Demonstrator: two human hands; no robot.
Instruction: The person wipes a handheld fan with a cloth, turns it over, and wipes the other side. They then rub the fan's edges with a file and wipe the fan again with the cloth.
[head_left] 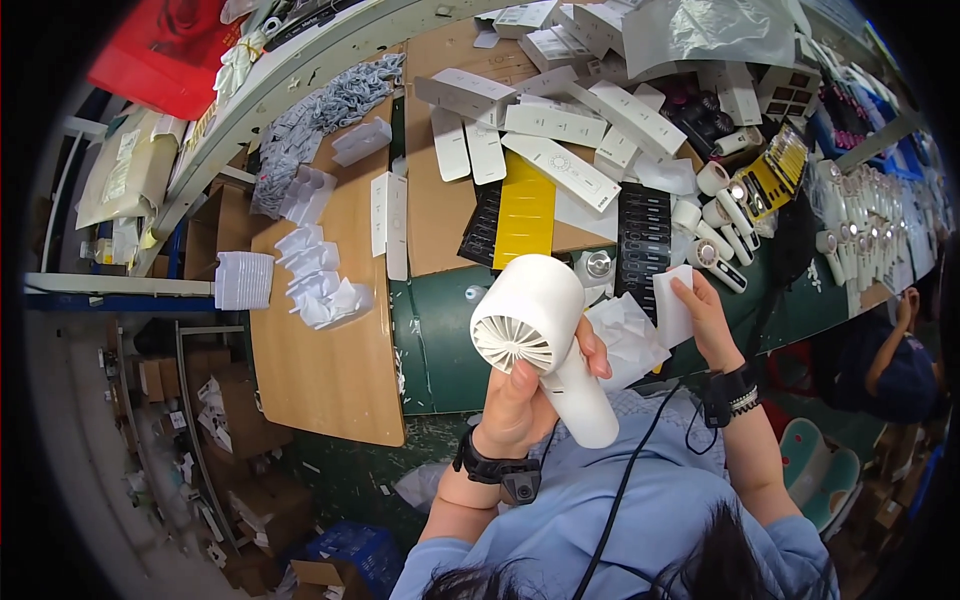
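- Left hand [520, 400]: grip closed around the handle of the white handheld fan [545, 335], raised above the green tabletop [440, 340], grille turned toward the face, apparently for viewing.
- Right hand [705, 320]: grip pinching a white sheet [672, 305] at its edge, just beside the fan.
- White flat boxes [560, 165] lie piled beyond.

- A green-topped workbench [440, 340] carries a wooden board [320, 360].
- A grey metal shelf rail [290, 75] runs overhead.
- Cardboard boxes [240, 420] litter the concrete floor [80, 440].
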